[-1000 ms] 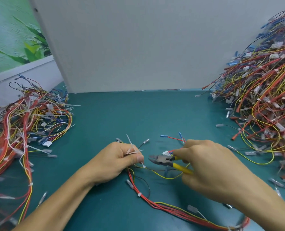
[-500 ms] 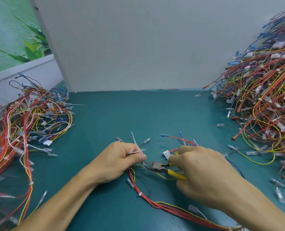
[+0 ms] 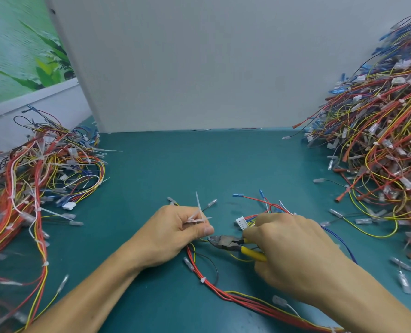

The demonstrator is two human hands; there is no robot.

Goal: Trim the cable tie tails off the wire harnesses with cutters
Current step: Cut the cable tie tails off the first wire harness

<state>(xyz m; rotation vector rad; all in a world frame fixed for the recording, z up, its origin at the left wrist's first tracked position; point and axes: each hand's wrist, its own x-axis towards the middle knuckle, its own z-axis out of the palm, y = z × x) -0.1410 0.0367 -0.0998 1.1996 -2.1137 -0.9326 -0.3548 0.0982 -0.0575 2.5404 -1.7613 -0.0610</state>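
Note:
One wire harness (image 3: 226,295) of red, yellow and black wires lies across the near middle of the teal table. My left hand (image 3: 175,234) pinches it near a tie, and several white cable tie tails (image 3: 199,213) stick up between its fingers. My right hand (image 3: 293,255) grips yellow-handled cutters (image 3: 233,245). The dark jaws point left, their tip right by my left thumb at the harness. A white connector (image 3: 241,222) of the harness lies just above the cutters.
A pile of harnesses (image 3: 38,179) with long tie tails lies at the left. A much bigger heap (image 3: 379,131) rises at the right. A grey board (image 3: 199,63) stands along the back edge of the table (image 3: 199,164). Loose terminals (image 3: 402,280) lie at the right front.
My right hand has brought the cutters leftward and slightly down until the jaw tips reach my left thumb. My left hand has stayed in place with the tails.

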